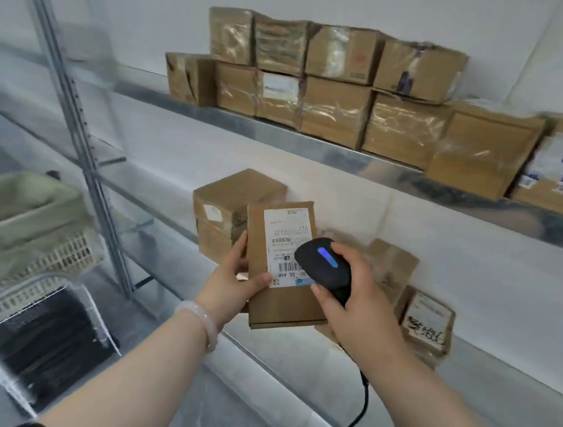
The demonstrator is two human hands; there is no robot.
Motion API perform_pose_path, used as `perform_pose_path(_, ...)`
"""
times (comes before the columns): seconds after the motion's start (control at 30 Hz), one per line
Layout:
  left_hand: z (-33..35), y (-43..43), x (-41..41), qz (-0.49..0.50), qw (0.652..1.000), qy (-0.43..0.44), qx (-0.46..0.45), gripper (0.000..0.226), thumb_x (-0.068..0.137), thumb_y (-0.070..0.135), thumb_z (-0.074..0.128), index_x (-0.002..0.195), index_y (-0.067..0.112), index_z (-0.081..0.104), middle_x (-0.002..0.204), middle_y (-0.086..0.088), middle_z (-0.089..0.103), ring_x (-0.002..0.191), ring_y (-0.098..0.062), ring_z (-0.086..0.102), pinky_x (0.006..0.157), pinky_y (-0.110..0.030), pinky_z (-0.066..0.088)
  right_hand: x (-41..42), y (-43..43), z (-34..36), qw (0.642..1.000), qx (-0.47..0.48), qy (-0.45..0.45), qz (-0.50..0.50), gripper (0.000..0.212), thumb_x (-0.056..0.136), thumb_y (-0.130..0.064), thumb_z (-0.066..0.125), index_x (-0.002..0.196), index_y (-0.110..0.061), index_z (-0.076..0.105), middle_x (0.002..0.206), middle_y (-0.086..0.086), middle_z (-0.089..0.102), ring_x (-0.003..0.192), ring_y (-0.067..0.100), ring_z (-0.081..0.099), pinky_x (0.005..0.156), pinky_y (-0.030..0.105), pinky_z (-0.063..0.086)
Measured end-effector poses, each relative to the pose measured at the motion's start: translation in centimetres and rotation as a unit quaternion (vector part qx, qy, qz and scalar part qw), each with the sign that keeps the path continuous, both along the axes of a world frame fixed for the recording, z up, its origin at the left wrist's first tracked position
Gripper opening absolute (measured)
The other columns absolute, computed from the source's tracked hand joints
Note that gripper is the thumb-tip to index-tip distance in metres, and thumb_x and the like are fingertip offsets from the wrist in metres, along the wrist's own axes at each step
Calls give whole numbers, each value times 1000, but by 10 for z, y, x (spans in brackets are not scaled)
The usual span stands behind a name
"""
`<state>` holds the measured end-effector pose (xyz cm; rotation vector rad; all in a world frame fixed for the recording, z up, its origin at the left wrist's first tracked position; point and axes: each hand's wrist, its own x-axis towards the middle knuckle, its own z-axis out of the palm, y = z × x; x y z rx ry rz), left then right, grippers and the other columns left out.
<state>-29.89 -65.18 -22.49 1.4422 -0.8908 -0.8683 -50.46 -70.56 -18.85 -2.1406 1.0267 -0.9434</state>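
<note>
two metal shelves line the wall. the upper shelf (281,134) carries about eleven taped cardboard boxes (334,111) in two rows, four on top. the lower shelf (464,368) carries a few more brown cartons (228,215). one white lattice basket (45,259) at the left holds a pale green liner (16,208). one flat parcel (281,303) stands upright in the left hand (232,281), thumb pinching its lower left against curled fingers behind. one black scanner (325,264), blue light on, overlaps the parcel's right edge, with the right hand (361,300) wrapped round it.
</note>
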Motion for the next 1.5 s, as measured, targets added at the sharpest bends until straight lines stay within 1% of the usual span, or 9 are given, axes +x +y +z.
perform_pose_path(0.17,4,51,109,69,998,-6,11,76,91,22,73,138,61,29,123,-6,66,100,-23,72,79,-44,62,122,12,-10,995,46,-31,84,53,89,-29,69,126,-51,38,118,-31,54,106,-6,56,86,13,46)
perform_pose_path(0.3,2,93,192,143,989,-27,16,80,66,52,76,131,71,33,126,2,67,111,-19,68,94,-48,57,221,32,-17,987,64,-55,139,54,87,-24,72,127,-45,42,125,-16,56,114,-1,54,89,9,44)
perform_pose_path(0.37,-4,112,230,171,984,-43,18,87,69,52,72,145,61,30,131,9,65,118,-15,64,103,-47,51,267,45,-20,981,62,-76,165,54,87,-22,72,128,-43,44,125,-19,53,116,-3,51,95,14,43)
perform_pose_path(0.47,-4,139,275,224,971,-69,48,85,91,34,65,159,38,14,149,8,51,130,-14,54,114,-41,40,327,69,-22,968,94,-84,215,57,90,-19,70,118,-55,37,115,-35,49,106,-19,49,84,2,40)
perform_pose_path(0.67,-17,171,342,312,941,-97,89,74,104,22,51,160,29,3,155,6,35,137,-13,39,102,-18,28,420,94,-34,948,131,-78,279,55,89,-18,70,131,-39,41,121,-28,53,108,-17,50,83,0,39)
perform_pose_path(0.87,-37,184,405,354,919,-100,142,80,101,24,55,160,32,2,155,5,38,132,-16,45,100,-20,33,497,89,-59,937,146,-54,313,56,87,-19,72,129,-41,43,118,-23,58,105,-14,53,84,4,42)
perform_pose_path(1.03,-38,168,462,397,901,-98,147,80,101,25,56,160,34,4,144,12,45,119,-12,49,95,-20,35,574,61,-61,918,143,-29,369,57,88,-26,70,116,-62,35,114,-34,54,106,-14,52,86,7,42)
perform_pose_path(1.27,-27,142,538,452,876,-51,163,96,93,28,67,158,39,-2,143,3,53,118,-21,58,104,-38,47,675,20,-56,892,157,-20,423,55,89,-25,70,131,-43,40,110,-34,53,99,-22,50,79,-1,38)
perform_pose_path(1.5,-47,143,606,484,859,-4,165,101,91,24,72,159,38,-2,144,3,53,118,-20,59,104,-41,50,756,17,-70,881,162,29,443,56,89,-27,69,133,-44,38,108,-29,56,95,-24,50,75,-3,37)
